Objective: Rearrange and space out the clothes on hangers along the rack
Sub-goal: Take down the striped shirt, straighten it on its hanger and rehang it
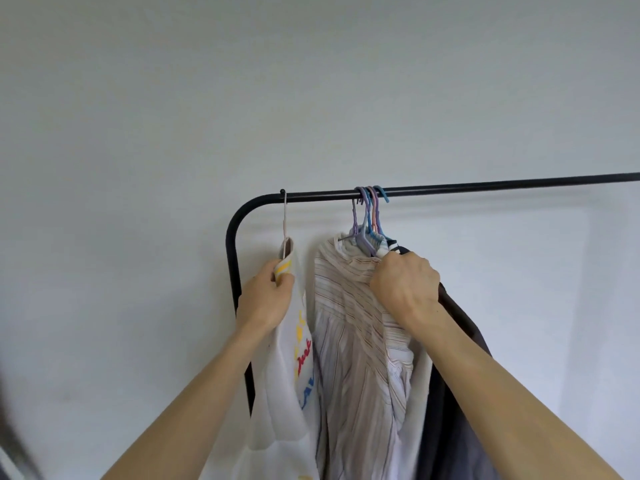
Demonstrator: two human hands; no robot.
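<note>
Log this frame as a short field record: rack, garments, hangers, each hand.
rack: black rail, long stretch to the right bare
white garment: hangs alone at left end on a white hanger
striped shirt: front of a bunched group
hangers: purple, pink and blue hooks crowded together
left hand: grip on white garment's collar
right hand: grip on striped shirt's collar
dark garment: behind right arm

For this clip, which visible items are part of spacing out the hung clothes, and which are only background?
Part of the job:
rack rail
white hanger
white printed top, held by the left hand
bunched coloured hangers
striped shirt, gripped by the right hand
dark garment

Background:
plain wall
blurred dark shape
</note>
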